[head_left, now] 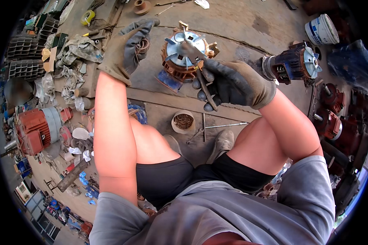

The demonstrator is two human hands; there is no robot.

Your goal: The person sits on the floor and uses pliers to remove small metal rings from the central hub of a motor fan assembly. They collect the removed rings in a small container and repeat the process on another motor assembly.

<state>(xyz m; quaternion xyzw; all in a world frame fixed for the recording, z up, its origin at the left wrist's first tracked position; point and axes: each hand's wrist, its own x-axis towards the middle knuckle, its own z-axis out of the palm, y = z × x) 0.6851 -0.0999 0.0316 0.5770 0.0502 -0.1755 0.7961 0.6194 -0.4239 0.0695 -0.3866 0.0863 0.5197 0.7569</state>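
Observation:
My left hand [129,51], in a dark-palmed work glove, is curled around small rusty metal rings [142,46] to the left of an electric motor [179,67]. The motor stands on end, rusty around its rim, with a light-blue metal fan [176,48] on top. My right hand [233,81], gloved too, is closed on a dark pliers-like tool [205,87]. The tool's head lies over the fan's middle; whether it touches the fan, I cannot tell. A blue plate [169,80] on the motor's side faces me.
Between my feet stands a tub of small rusty parts [183,121], with a T-handled metal bar [225,125] beside it. A blue motor [292,65] and a white bucket [322,29] are at right. A red motor [34,130] and plastic scraps [79,51] are at left.

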